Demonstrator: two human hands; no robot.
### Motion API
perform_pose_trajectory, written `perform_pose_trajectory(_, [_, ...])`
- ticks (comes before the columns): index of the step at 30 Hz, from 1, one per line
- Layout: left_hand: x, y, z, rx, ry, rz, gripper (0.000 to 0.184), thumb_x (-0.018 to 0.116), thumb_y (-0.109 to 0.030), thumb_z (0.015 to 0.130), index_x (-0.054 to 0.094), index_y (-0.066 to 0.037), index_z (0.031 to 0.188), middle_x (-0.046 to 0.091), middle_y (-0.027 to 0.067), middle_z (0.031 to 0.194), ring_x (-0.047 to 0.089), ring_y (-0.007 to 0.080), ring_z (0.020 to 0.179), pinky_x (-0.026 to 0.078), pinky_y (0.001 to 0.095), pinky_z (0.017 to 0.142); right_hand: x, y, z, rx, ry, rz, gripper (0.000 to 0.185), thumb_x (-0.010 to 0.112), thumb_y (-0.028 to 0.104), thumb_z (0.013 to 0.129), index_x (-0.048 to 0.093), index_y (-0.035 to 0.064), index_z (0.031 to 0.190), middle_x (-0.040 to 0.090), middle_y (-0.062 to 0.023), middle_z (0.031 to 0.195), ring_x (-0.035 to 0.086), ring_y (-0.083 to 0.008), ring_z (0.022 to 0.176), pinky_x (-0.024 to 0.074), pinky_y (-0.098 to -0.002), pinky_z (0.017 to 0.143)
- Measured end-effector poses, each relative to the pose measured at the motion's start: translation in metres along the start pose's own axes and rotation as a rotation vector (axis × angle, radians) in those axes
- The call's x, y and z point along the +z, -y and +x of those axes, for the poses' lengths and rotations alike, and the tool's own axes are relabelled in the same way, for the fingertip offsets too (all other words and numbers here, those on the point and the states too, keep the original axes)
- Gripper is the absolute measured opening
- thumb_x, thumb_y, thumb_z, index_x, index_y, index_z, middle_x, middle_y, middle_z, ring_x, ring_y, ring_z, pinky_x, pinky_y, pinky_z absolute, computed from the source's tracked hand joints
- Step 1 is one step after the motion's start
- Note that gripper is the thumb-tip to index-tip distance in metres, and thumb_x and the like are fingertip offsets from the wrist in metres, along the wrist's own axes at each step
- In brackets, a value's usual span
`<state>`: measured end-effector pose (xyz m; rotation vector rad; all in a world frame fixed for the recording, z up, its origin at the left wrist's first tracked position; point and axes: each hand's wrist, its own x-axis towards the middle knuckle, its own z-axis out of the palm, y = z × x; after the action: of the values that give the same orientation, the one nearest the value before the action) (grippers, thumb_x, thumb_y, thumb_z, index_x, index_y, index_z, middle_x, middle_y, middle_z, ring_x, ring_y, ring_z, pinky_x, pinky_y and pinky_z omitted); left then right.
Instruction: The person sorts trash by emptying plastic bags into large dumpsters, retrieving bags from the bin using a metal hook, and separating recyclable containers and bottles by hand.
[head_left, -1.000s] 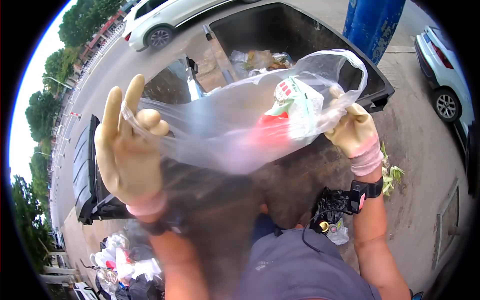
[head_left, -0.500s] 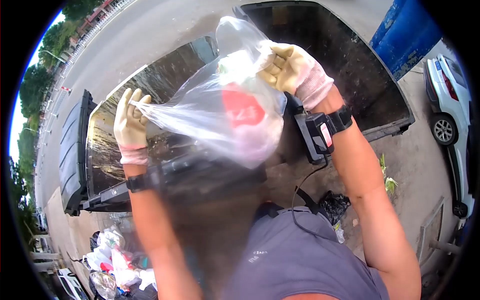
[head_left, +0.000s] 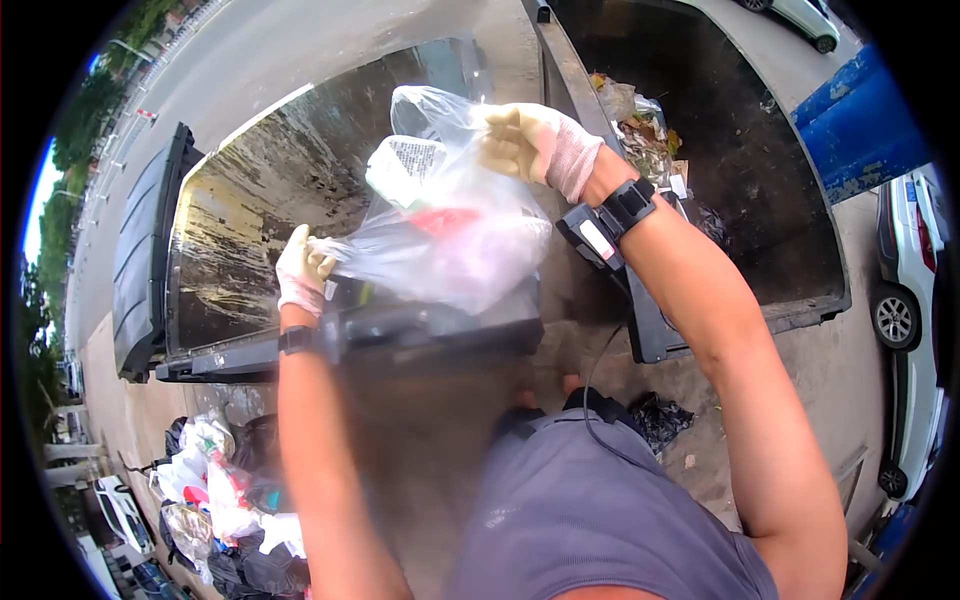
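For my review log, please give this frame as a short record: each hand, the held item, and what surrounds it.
Left hand: cream-gloved left hand, closed on the stretched end of a translucent plastic bag
Right hand: cream-gloved right hand, gripping the bag's upper part
Bag contents: red and pale pink shapes, blurred
Behind bag: open black bin, inner wall stained
Right side: second open black bin, mixed litter inside
Ground: heap of plastic bags at left; crumpled black plastic near the feet

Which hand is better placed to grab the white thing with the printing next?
Probably the right hand: it's holding the clear bag closer to the white printed thing. The left hand pinches the bag's stretched-out side, farther away.
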<state>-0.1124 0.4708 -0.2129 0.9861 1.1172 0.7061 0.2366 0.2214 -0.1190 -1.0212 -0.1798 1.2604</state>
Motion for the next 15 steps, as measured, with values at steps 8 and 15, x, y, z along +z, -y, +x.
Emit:
perform_pose_trajectory(8, [0.045, -0.008, -0.044, 0.009, -0.089, 0.54, 0.045, 0.066, -0.03, 0.096, 0.063, -0.013, 0.138, 0.069, 0.0025, 0.098, 0.067, 0.0156, 0.081, 0.055, 0.0328, 0.07, -0.015, -0.006, 0.043, 0.12, 0.064, 0.009, 0.013, 0.068, 0.018, 0.094, 0.071, 0.0087, 0.102, 0.067, -0.0053, 0.1, 0.067, -0.0217, 0.093, 0.0582, -0.0426, 0.093])
perform_pose_trajectory(15, [0.093, -0.062, -0.161, 0.267, -0.174, 1.262, 0.038, 0.062, -0.038, 0.097, 0.077, -0.007, 0.112, 0.074, 0.0107, 0.084, 0.07, 0.0195, 0.073, 0.054, 0.0338, 0.072, -0.002, -0.02, 0.09, 0.247, 0.054, -0.014, 0.012, 0.07, 0.016, 0.093, 0.069, 0.0076, 0.101, 0.067, -0.0068, 0.105, 0.068, -0.0262, 0.096, 0.0599, -0.0444, 0.091])
